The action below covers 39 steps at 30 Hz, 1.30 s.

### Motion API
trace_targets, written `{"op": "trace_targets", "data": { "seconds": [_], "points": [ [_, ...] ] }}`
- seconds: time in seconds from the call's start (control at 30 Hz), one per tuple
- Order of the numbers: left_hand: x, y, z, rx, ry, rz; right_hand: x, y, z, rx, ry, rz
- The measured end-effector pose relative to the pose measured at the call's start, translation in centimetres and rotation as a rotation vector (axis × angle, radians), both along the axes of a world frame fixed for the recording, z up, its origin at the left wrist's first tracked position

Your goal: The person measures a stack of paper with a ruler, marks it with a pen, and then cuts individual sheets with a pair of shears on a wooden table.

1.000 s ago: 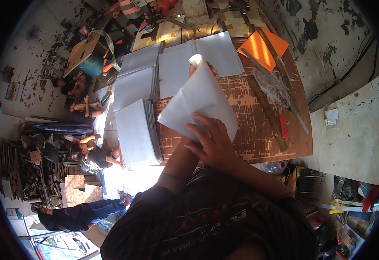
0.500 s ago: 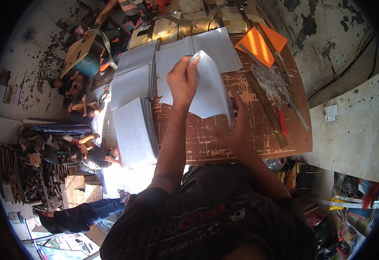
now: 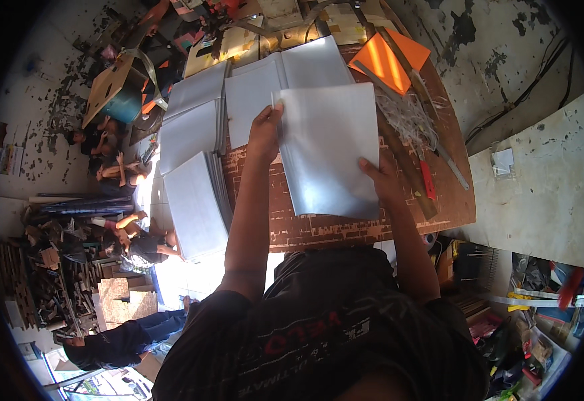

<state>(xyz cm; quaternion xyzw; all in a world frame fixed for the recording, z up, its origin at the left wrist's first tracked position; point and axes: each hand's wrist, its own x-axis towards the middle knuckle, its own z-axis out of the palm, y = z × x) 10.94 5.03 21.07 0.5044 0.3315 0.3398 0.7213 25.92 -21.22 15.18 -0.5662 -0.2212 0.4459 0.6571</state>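
Note:
A smooth silvery-grey sheet, its lower edge slightly curved, is held over the table by both hands. Whether it is one sheet or several together, I cannot tell. My left hand pinches its left edge near the upper corner, thumb on top. At the lower right edge, my right hand grips it with the thumb on the face and the other fingers mostly hidden behind. Beyond it lie more grey sheets. To the left are piles of the same grey sheets, fanned along their right edges.
The worn brown table carries orange sheets, crumpled clear plastic, a red-handled cutter and a metal ruler on the right. Several people sit on the floor at left, near a heap of scrap pieces.
The sheet was bent upright and curled in my hands; now it is spread out flatter, facing up. My right hand has closed on its right edge, and my left hand has moved slightly lower.

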Motion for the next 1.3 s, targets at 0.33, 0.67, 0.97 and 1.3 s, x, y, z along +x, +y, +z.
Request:
{"op": "trace_targets", "data": {
  "seconds": [0.33, 0.67, 0.97, 1.3],
  "points": [
    [-2.5, -5.5, -12.0, -0.398, 0.232, -0.573, 0.3, -1.5, -8.9, 0.026, 0.348, -0.117],
    [-4.8, -6.0, -12.7, -0.29, 0.345, -0.732, 2.6, -0.7, -10.0, 0.149, 0.373, -0.132],
    [-3.6, -8.7, -15.9, -0.22, 0.351, -0.568, -2.6, 2.1, -9.1, -0.305, -0.969, -0.1],
    [-3.2, -9.6, -16.3, -0.155, 0.432, -0.463, -2.1, 0.0, -9.9, -0.195, -1.267, 0.198]
  ]
}}
